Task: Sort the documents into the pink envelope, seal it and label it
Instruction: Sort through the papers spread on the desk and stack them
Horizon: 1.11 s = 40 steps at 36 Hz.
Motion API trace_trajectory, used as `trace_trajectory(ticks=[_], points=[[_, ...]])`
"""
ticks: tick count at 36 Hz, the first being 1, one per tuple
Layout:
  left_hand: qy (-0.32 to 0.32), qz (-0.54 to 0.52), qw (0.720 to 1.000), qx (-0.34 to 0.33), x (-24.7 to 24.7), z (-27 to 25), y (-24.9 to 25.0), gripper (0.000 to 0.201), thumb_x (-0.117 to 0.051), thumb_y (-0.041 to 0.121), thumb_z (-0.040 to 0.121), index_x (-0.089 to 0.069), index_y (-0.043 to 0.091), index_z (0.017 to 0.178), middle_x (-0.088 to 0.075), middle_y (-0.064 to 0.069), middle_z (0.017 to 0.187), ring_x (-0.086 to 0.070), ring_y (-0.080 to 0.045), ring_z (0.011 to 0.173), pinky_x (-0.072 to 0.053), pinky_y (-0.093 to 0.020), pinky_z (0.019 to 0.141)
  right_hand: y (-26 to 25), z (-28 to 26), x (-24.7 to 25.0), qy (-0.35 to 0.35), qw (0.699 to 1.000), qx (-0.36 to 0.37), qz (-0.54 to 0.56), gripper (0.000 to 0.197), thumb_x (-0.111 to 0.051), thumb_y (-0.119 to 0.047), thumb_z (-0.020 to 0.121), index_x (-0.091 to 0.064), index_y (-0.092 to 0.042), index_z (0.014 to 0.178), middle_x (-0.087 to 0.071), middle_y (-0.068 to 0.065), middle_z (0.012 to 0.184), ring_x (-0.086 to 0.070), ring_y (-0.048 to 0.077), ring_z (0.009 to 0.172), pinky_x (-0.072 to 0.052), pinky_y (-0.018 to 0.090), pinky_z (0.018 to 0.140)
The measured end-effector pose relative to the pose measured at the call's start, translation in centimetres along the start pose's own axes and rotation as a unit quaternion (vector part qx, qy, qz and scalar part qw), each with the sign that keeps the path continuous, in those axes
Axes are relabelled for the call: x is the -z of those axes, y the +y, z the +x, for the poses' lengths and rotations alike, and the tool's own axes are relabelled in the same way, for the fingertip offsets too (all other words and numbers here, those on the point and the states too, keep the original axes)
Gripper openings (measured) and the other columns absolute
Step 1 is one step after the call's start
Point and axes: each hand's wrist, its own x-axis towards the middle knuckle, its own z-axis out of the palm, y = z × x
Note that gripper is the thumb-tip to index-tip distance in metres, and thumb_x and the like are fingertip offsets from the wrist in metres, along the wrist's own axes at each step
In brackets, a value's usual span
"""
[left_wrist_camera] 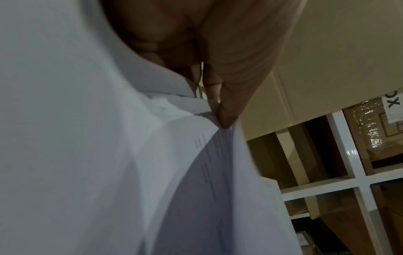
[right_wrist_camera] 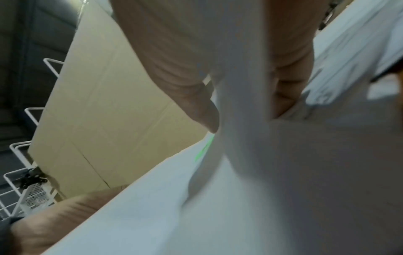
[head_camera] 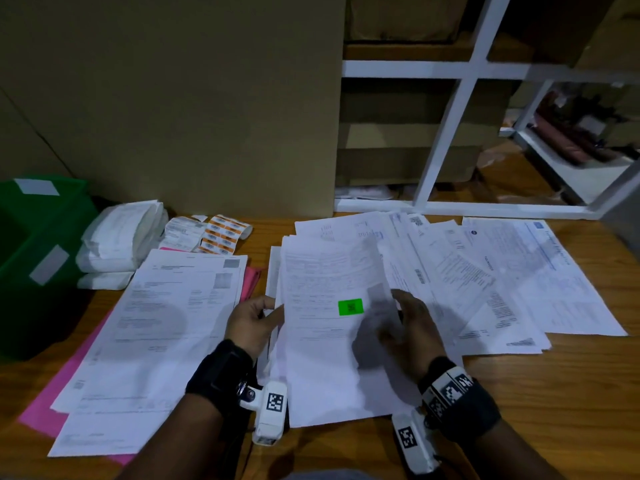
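A stack of white documents (head_camera: pixel 322 341) with a green sticker (head_camera: pixel 350 307) on its top sheet lies in front of me. My left hand (head_camera: pixel 256 322) pinches the stack's left edge (left_wrist_camera: pixel 220 124) between thumb and fingers. My right hand (head_camera: pixel 408 323) grips the right edge of the top sheets (right_wrist_camera: pixel 244 120), which curl up and blur. The pink envelope (head_camera: pixel 52 407) lies at the left under another pile of documents (head_camera: pixel 156 334). More papers (head_camera: pixel 502 282) are spread out at the right.
A green bin (head_camera: pixel 38 258) stands at the far left, beside folded white packets (head_camera: pixel 117 244) and sheets of orange labels (head_camera: pixel 221 237). A cardboard panel (head_camera: pixel 194 98) rises behind the wooden table (head_camera: pixel 571 393). White shelving (head_camera: pixel 460 98) with boxes stands at the back right.
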Motion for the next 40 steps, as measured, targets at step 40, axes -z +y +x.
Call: trace_trajectory(ticks=[40], points=[[0.044,0.023,0.999,-0.001,-0.7,-1.0,2.0,0.027,-0.077,0.001,0.085,-0.074,0.023,0.099,-0.073,0.002,0.112,-0.065,-0.019,0.112,-0.05,-0.041,0.106,2.9,-1.3,3.5,-0.001,0.994,-0.1,-0.037,0.037,-0.05,-0.002,0.087,-0.068,-0.034,0.091,-0.069,-0.001,0.114,-0.063,0.021,0.104,-0.037,0.018,0.084]])
